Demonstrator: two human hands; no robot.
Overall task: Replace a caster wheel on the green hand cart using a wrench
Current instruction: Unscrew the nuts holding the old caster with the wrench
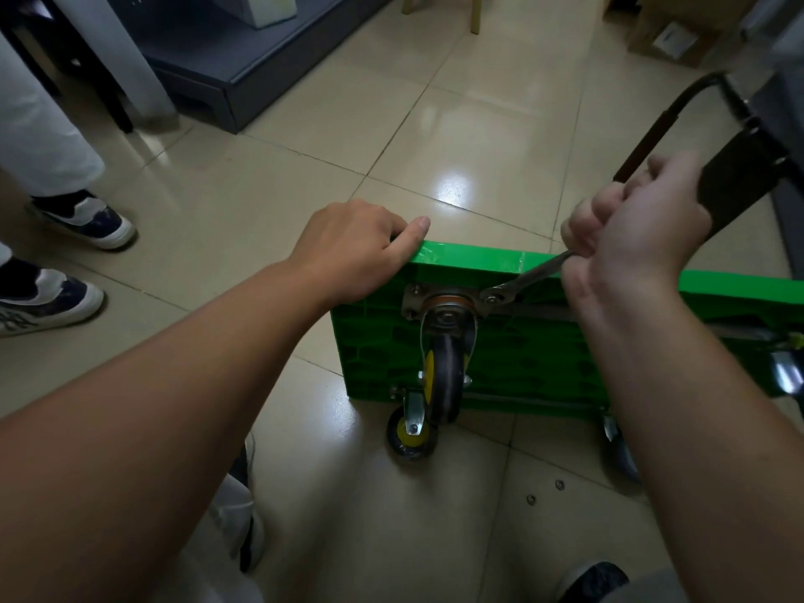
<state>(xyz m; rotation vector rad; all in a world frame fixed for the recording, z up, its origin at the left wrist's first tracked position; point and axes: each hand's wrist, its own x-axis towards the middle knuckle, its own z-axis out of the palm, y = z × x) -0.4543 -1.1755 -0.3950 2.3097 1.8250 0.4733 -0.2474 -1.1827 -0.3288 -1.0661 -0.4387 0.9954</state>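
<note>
1. The green hand cart [544, 354] stands tipped on its long edge with its underside facing the person. Its top edge runs from the left hand [352, 250] to the right hand [631, 237].
2. The left hand grips that edge, fingers folded over the far side, out of sight.
3. The right hand is closed round the wrench [528, 278], which slants from the fist down-left to the mounting plate [411, 298].
4. The caster wheel [447, 372] hangs below the plate, between the forearms.
5. The right forearm hides the cart's right part, and the bolt under the wrench head is unclear.

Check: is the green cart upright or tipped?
Tipped on edge: the green cart shows its ribbed underside, with the caster wheel sticking out sideways.
</note>
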